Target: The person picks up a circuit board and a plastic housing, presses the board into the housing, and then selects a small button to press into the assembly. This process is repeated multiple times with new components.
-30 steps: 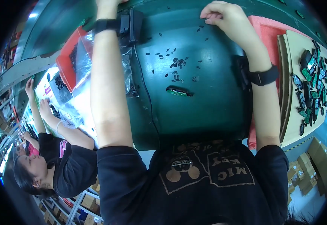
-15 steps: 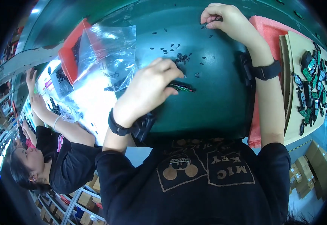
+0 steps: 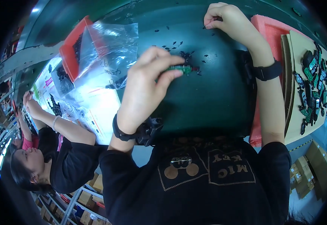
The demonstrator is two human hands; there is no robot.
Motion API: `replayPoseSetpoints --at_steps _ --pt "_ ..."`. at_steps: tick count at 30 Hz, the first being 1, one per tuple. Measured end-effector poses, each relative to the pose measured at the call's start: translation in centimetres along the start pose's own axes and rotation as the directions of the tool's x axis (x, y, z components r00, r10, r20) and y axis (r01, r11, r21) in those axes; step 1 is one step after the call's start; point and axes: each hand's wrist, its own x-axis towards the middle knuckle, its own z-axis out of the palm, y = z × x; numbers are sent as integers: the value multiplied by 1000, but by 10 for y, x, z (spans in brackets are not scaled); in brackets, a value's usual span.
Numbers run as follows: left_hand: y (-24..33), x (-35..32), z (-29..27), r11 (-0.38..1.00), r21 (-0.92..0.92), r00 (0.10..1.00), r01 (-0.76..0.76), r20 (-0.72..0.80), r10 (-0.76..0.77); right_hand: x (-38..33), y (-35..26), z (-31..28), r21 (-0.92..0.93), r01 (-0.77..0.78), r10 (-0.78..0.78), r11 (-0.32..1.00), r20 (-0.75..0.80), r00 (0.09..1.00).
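Observation:
My left hand (image 3: 145,77) is closed in a pinch on a narrow green circuit board (image 3: 187,69), held just above the table. The board has a dark reddish end that points right, and my fingers cover its left part. Right beyond it lies a loose cluster of small black parts (image 3: 186,56), with more scattered around. At the far side of the table, my right hand (image 3: 225,19) has its fingers pinched together over the surface. Something dark shows between those fingers, but it is too small to name.
A red bin (image 3: 69,56) and a clear plastic bag (image 3: 112,45) lie at the left on the green table (image 3: 204,108). At the right, cardboard (image 3: 293,90) on pink foam (image 3: 256,127) carries several green-and-black boards (image 3: 316,101). A co-worker (image 3: 71,161) sits at the left.
My left hand has moved slightly up with the circuit board, which has lifted toward the black parts. My right hand has barely shifted. The co-worker's hands have moved lower.

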Motion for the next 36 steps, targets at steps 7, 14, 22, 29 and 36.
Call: replayPoseSetpoints --at_steps 7,14,22,29,36 --pt "27 27 -11 878 -478 971 14 -204 -127 -17 -53 -13 453 -213 381 866 -320 868" --pt "38 23 -7 866 -488 948 -111 -314 -55 -33 -108 -16 467 39 225 883 -494 840" --pt "35 19 -9 947 -216 932 -238 -325 161 -32 -108 -12 302 21 122 953 -447 886" --pt "35 16 -8 933 -178 908 -312 -344 238 -31 -121 -12 381 -35 212 924 -434 876" --pt "35 14 -8 892 -59 855 -448 -320 408 -34 -111 -3 573 78 232 816 -449 863"
